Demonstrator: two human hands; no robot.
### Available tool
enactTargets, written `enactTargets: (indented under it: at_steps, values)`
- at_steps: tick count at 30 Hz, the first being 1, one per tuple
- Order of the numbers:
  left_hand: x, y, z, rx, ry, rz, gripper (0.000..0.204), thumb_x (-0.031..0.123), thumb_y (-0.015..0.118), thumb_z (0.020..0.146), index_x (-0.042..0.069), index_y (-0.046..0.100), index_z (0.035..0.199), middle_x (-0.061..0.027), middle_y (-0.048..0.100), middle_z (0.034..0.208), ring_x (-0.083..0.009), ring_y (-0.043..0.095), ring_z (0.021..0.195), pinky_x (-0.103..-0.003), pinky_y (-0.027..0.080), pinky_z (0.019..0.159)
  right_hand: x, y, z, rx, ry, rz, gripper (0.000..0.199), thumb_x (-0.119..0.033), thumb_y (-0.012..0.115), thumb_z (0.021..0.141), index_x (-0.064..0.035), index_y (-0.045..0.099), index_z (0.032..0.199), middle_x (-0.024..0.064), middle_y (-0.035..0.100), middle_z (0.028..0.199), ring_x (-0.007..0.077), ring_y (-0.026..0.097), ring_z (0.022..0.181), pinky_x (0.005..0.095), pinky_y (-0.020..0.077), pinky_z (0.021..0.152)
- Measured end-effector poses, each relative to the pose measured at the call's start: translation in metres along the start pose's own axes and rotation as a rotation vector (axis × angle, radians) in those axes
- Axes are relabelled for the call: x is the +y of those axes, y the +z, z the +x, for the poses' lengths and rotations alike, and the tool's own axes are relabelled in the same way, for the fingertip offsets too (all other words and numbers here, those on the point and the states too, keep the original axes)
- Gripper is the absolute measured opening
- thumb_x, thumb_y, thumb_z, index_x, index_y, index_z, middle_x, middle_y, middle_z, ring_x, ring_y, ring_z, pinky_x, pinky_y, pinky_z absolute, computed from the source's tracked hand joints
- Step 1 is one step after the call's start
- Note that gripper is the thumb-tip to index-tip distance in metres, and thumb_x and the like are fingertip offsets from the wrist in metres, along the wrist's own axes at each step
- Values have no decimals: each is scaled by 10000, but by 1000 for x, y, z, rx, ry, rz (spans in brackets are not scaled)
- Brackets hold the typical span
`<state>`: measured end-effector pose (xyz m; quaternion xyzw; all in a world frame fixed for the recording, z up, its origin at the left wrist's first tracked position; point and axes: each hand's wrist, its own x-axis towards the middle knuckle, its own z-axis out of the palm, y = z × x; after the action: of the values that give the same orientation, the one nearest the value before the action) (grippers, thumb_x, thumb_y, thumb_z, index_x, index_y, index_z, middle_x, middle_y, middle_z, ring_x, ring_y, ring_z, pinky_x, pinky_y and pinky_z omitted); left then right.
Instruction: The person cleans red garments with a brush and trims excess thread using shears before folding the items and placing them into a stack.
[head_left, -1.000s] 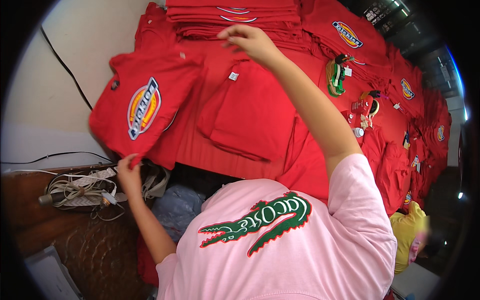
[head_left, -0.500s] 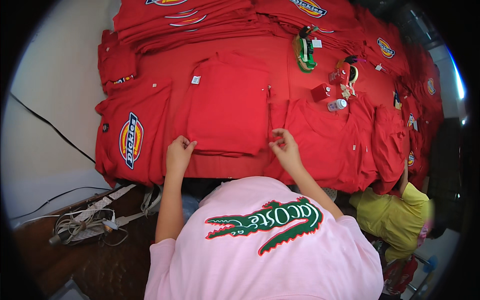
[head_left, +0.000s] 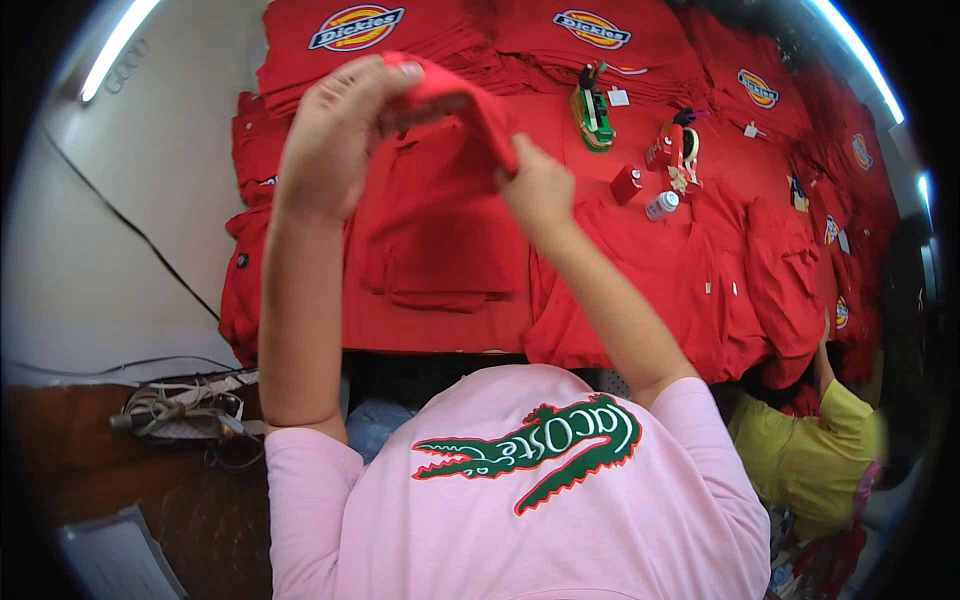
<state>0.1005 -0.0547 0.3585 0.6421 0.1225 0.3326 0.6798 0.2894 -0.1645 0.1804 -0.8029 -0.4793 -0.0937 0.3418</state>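
Both my hands are raised over the table, with red T-shirt cloth [head_left: 482, 108] stretched between them. My left hand [head_left: 335, 135] is closed on its upper left end, the thumb lying on top. The lower right end is pinched in my right hand [head_left: 538, 188]. Directly beneath lies a folded red T-shirt [head_left: 440, 255] on the red table surface [head_left: 430, 328]. Whether the lifted cloth belongs to that folded shirt or is separate, I cannot tell. Some of the cloth is blurred.
Stacked red shirts with logos [head_left: 440, 35] line the far side. Beyond the work area stand a green tape dispenser [head_left: 594, 120], a red box [head_left: 627, 184] and a white bottle [head_left: 662, 205]. Loose red shirts [head_left: 640, 290] lie to the right. A person in yellow [head_left: 800, 455] is at the far right.
My hands have risen from the folded shirt's near corners, lifting red cloth up and away from me. The left hand rose further, close to the camera. The view has shifted slightly.
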Motion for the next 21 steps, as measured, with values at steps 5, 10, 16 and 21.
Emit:
enactTargets:
  at_steps: [5,10,16,21]
  values:
    - [82,-36,-13,-223,244,-220,294,151,532,1080,-51,688,1225,-205,723,1246,-384,674,1249,-538,489,1167,38,-90,61,82,-51,57,210,-222,752,831,-150,743,1028,118,764,962,365,732,924,487,558,783]
    - [109,-60,-35,-186,327,-130,348,172,454,1113,-32,676,1286,-203,693,1338,-382,648,1286,-536,449,1204,47,-166,88,-163,-91,-81,277,-239,714,833,-166,791,1088,137,771,950,350,736,955,461,565,852]
    - [130,-50,-40,415,340,75,346,179,493,1094,-49,666,1288,-225,696,1328,-343,666,1264,-478,466,1188,100,-190,121,-136,-170,-6,386,-180,661,815,-107,777,1176,171,767,1053,341,741,997,440,564,871]
    - [82,-137,-14,454,140,21,264,159,586,1053,-40,676,1200,-180,731,1242,-304,687,1228,-455,485,1166,70,-197,122,32,-147,-167,358,-169,606,905,-186,765,1226,120,779,1004,306,747,958,412,558,859]
